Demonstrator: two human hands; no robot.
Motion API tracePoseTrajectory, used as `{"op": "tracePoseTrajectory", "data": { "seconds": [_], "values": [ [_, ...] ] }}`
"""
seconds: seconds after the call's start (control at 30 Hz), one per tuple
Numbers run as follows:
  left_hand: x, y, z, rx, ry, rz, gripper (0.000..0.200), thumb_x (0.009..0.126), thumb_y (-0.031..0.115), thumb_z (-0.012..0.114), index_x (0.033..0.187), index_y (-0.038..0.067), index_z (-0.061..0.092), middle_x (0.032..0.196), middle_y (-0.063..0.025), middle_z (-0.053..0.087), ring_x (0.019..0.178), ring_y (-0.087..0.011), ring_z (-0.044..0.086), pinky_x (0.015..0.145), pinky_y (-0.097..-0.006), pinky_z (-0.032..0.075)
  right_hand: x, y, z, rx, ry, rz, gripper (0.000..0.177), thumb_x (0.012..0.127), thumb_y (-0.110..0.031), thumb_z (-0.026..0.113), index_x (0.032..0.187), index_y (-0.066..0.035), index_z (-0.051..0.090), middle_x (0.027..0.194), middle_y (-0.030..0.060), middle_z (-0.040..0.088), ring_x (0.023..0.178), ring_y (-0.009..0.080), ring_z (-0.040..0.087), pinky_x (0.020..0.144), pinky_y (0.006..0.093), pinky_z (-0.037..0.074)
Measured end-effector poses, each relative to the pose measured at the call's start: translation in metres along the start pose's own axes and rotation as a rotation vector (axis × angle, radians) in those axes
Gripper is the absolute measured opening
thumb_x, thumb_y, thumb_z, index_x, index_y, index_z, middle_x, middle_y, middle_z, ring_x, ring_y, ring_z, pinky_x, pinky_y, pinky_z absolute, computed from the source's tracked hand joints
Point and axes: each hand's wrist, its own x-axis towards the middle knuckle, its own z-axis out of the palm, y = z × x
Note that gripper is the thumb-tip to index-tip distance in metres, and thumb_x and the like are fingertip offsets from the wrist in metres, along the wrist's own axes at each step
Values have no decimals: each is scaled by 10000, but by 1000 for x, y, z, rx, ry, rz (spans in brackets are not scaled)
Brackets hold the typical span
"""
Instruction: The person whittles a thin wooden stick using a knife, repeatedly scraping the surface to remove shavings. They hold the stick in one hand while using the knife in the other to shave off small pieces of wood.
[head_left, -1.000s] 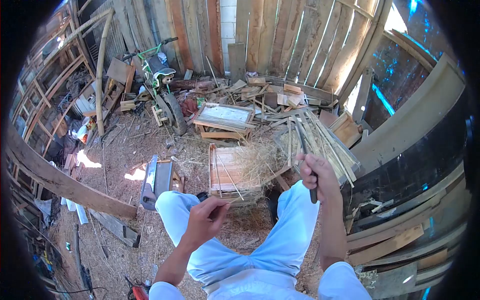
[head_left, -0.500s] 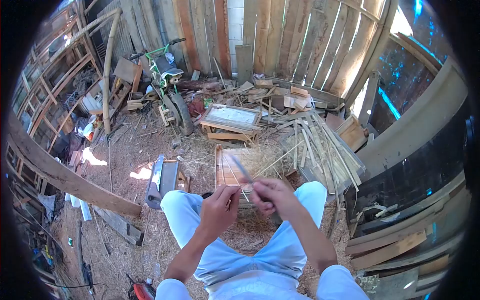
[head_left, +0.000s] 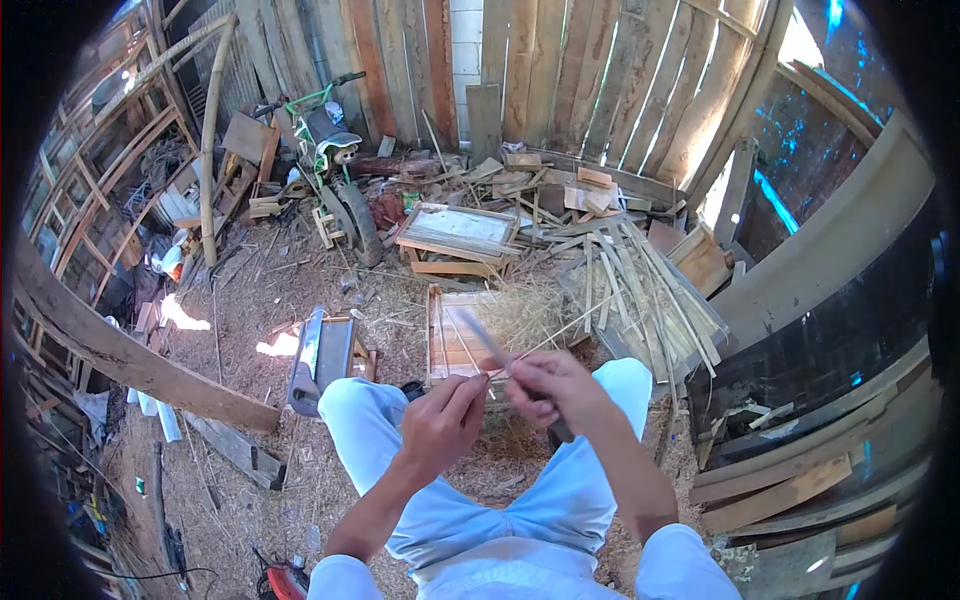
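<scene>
My left hand (head_left: 440,425) is closed, its fingertips pinching a thin wood strip (head_left: 460,342) between my knees. Close beside it on the right, my right hand (head_left: 555,392) is wrapped round a knife (head_left: 484,334). The grey blade, a little blurred, points up and to the left, while the handle's end shows below the palm. Another thin strip slants up to the right from near my fingers. Beyond the hands lies a shallow wooden tray (head_left: 436,335) on the ground.
A saw (head_left: 306,375) leans on a small stand left of my knee. Slats (head_left: 655,300) are heaped at the right, with a framed panel (head_left: 460,228) and a small motorbike (head_left: 345,200) farther back. A wooden beam (head_left: 150,362) crosses the left side.
The knife has shifted slightly against the strip, and its handle end shows more below my right hand. Both hands stay close together. The whole view has moved a little.
</scene>
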Motion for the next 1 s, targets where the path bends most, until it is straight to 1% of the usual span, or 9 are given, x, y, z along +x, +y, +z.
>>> {"op": "tracePoseTrajectory", "data": {
  "seconds": [0.1, 0.33, 0.4, 0.53, 0.6, 0.7, 0.83, 0.9, 1.0],
  "values": [
    [-4, -7, -7, -32, -2, -4, 161, 757, -16, 668, 901, 32, 612, 773, -89, 629, 621, -227, 625, 515, -298, 491, -7, -20, -17, -61, 53, -83, 318, 953, -203, 477, 1158, 39, 507, 682, -27, 475, 460, 5, 332, 377, 150, 249],
    [-15, -9, -14, 12, -39, 15, 103, 780, 31, 649, 867, 55, 598, 713, -63, 577, 548, -238, 577, 458, -329, 454, -21, -39, -45, 50, 191, -192, 328, 956, -205, 468, 1153, 55, 498, 661, -30, 447, 460, 7, 337, 374, 147, 255],
    [-10, -8, -13, -63, -97, -114, 83, 792, 26, 639, 860, 44, 594, 726, -74, 584, 555, -237, 581, 467, -321, 452, -21, -38, -44, 58, 214, -232, 328, 959, -208, 462, 1168, 44, 495, 672, -23, 463, 469, 16, 345, 376, 154, 250],
    [5, 0, -4, -187, -85, -191, 76, 795, 11, 652, 858, 12, 612, 746, -108, 618, 564, -197, 587, 493, -275, 441, -8, -8, -18, -28, 111, -185, 338, 956, -219, 472, 1187, 26, 494, 687, -20, 476, 475, 23, 350, 383, 164, 249],
    [10, 6, 2, -263, -22, -160, 62, 801, 18, 651, 849, 4, 616, 731, -111, 619, 568, -199, 589, 507, -274, 443, 0, 10, 3, -167, 1, -16, 349, 944, -226, 497, 1200, 11, 497, 690, -24, 479, 470, 23, 345, 393, 172, 254],
    [9, 7, -8, -289, -77, -280, 43, 808, 24, 647, 836, 2, 623, 717, -114, 622, 585, -195, 601, 515, -283, 446, -8, -4, -10, -67, 32, -90, 351, 938, -227, 511, 1190, 17, 503, 683, -29, 477, 465, 22, 343, 398, 175, 256],
    [-3, -2, -22, -285, -133, -280, 40, 809, 33, 650, 822, 3, 626, 686, -109, 611, 584, -191, 601, 527, -286, 446, -17, -31, -36, -10, 115, -177, 355, 947, -233, 491, 1179, 35, 501, 685, -20, 474, 464, 14, 345, 387, 156, 262],
    [-5, -2, -22, -280, -146, -300, 42, 808, 30, 651, 828, 4, 625, 686, -109, 609, 583, -193, 601, 526, -289, 447, -20, -32, -33, -67, 143, -160, 352, 949, -220, 478, 1142, 74, 497, 623, -19, 442, 438, 8, 327, 367, 160, 266],
    [-4, -2, -14, -280, -108, -276, 49, 803, 23, 652, 838, 6, 622, 690, -109, 608, 581, -190, 598, 519, -292, 445, -14, -21, -26, -8, 124, -160, 332, 955, -213, 472, 1182, 28, 496, 666, -20, 461, 472, 11, 351, 387, 154, 262]
  ]
}}
